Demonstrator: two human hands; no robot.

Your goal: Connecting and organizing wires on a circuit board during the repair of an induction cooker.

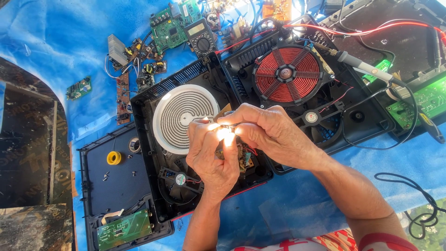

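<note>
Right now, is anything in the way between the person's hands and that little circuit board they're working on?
Nothing visible is. The left hand and the right hand both already touch the small board, holding it above the opened cooker, in front of the white heating coil. Sun glare hides the fingertips' exact grip.

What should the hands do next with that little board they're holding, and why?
Probably tilt the little board out of the sun. Both the left hand and the right hand pinch it above the open black cooker case, but a bright glare sits right at the fingertips and hides the parts, so a small turn would likely make them easier to see.
</note>
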